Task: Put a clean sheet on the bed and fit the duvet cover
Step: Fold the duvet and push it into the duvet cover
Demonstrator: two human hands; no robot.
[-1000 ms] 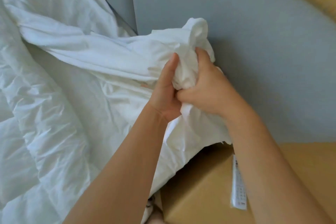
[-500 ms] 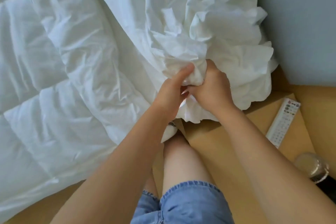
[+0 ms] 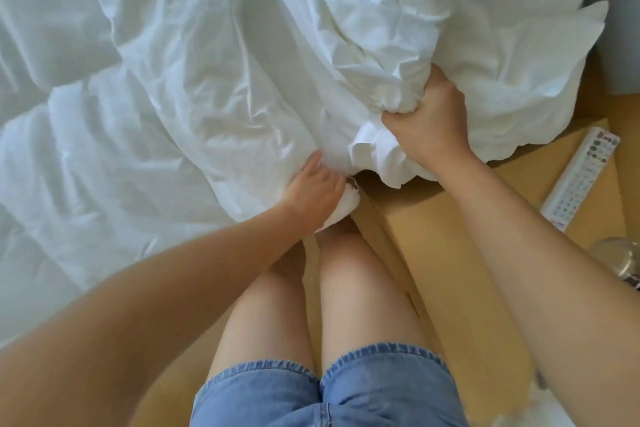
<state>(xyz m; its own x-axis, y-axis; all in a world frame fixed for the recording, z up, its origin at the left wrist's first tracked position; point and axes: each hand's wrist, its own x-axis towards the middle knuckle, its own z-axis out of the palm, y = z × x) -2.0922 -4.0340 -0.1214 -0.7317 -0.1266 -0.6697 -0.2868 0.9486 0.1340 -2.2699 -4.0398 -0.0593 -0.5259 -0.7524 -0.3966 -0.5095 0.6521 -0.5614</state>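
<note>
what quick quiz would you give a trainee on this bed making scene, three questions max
1. True or false: the left hand and the right hand each have a grip on the white bedding.
2. The remote lies on: A the bed, B the wooden surface, C the person's lap.
3. Which hand is nearer the remote?
Key: 1 true; 2 B; 3 the right hand.

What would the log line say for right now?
left hand: grips bedding edge | right hand: grips bunched duvet cover | remote: lying on wooden ledge
</note>
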